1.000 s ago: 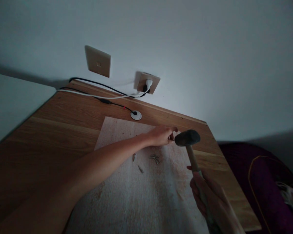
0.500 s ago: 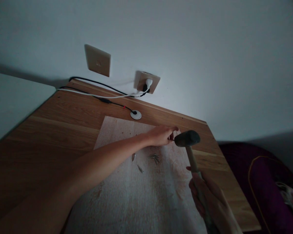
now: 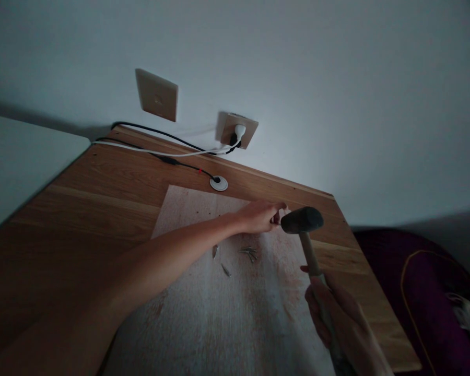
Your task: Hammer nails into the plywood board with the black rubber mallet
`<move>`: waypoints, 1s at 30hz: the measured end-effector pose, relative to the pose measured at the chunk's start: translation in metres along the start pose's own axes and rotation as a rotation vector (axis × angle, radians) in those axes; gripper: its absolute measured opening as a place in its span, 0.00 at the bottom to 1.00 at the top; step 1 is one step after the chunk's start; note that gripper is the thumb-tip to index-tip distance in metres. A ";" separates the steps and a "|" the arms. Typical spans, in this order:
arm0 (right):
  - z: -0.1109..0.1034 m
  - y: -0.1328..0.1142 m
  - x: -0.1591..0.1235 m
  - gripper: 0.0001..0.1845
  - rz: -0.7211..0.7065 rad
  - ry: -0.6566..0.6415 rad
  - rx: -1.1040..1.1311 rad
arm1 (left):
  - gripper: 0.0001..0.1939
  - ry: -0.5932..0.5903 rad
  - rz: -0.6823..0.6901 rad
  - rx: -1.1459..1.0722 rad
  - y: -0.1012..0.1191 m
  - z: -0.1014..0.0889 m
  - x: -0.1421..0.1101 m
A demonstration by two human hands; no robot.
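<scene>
The mallet's head (image 3: 302, 220) is dark, smooth and matt, perhaps rubber, though the dim light leaves that unsure; its tan handle (image 3: 308, 253) has a dull finish. The nails (image 3: 249, 254) are thin metal with a faint shine. Under them, the board (image 3: 219, 313) is whitish, matt and streaky, its surface scuffed with brown patches. The table (image 3: 102, 183) is smooth, grained wood with a soft sheen. The wall (image 3: 337, 94) is flat matt, the plug (image 3: 239, 130) smooth white plastic, and the purple cloth (image 3: 376, 271) soft-looking.

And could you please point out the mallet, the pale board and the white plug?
Mallet (image 3: 302, 220), head view: the dark striking head.
Pale board (image 3: 219, 313), head view: bare near surface.
White plug (image 3: 240, 130), head view: its body.
</scene>
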State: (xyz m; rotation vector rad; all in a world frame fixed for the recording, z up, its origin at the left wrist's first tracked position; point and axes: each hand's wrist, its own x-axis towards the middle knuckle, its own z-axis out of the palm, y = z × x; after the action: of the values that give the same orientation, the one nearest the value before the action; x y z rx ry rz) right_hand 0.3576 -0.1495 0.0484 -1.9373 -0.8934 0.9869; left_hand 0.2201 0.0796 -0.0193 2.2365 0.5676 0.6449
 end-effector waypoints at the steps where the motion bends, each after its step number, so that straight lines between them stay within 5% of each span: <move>1: 0.000 0.001 0.000 0.38 0.002 -0.003 -0.004 | 0.23 0.003 -0.004 0.000 0.000 0.000 0.000; 22: -0.008 0.036 -0.017 0.40 0.068 -0.017 -0.038 | 0.31 -0.011 -0.026 0.016 0.002 -0.003 -0.004; 30: -0.006 0.048 -0.011 0.38 0.010 -0.018 -0.049 | 0.18 -0.011 -0.067 -0.015 0.010 -0.013 -0.007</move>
State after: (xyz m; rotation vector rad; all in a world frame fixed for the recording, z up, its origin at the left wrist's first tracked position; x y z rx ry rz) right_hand 0.3687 -0.1827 0.0135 -1.9783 -0.9274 0.9982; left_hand 0.2090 0.0761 -0.0061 2.1961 0.6269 0.6007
